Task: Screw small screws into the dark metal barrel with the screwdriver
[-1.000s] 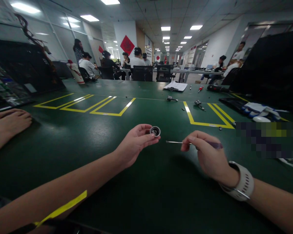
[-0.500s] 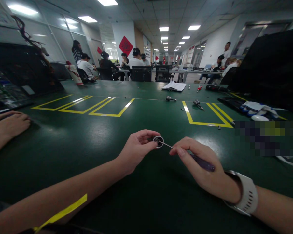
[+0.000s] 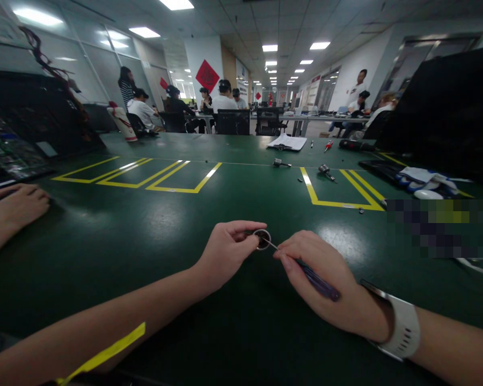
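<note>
Between the thumb and fingers of my left hand (image 3: 227,252) is a small round metal part (image 3: 268,239), its ringed open face turned toward me. My right hand (image 3: 316,273) is closed around a screwdriver (image 3: 321,284) with a dark purple, see-through handle. The thin shaft points left, and its tip reaches into the hollow of the round part. What the tip touches inside is too small to make out. Both hands are just above the green table (image 3: 165,236).
Two metal parts with shafts (image 3: 280,162) (image 3: 326,171) lie farther back, near yellow tape outlines (image 3: 342,205). A clipboard with paper (image 3: 287,142), white-and-blue gloves (image 3: 426,179) and a mouse (image 3: 427,195) are beyond. Another person's hand (image 3: 22,203) rests at left.
Both hands have come slightly lower and nearer to me. My right hand has shifted left, and the screwdriver is angled more steeply, its tip still in the round part.
</note>
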Motion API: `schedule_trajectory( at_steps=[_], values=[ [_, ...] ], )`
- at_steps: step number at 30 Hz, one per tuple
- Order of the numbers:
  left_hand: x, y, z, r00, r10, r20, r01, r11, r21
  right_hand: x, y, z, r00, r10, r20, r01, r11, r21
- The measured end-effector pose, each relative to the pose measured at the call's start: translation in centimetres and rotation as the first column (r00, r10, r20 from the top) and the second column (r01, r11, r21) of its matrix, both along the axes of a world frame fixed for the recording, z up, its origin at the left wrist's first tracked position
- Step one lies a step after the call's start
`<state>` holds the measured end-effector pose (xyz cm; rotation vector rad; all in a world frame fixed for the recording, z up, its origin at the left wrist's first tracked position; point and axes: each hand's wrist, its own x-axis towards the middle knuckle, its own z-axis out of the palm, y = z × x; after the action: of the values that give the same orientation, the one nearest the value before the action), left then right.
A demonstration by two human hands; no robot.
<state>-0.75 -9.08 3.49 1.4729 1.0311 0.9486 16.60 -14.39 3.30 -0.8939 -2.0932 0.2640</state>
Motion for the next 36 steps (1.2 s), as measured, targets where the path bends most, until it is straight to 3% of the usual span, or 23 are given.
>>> schedule_trajectory(
  at_steps=[20,36],
  values=[
    [0.06,-0.07,-0.14,1.0,-0.001,-0.028,0.002,0.999,0.038,-0.04,-0.31,-0.06,0.994,0.004,0.105,-0.015,0.995,0.103],
    [0.2,-0.02,-0.15,0.999,0.033,-0.02,-0.033,0.999,-0.006,-0.11,-0.24,-0.26,0.989,0.006,0.148,-0.029,0.988,0.153]
  ],
)
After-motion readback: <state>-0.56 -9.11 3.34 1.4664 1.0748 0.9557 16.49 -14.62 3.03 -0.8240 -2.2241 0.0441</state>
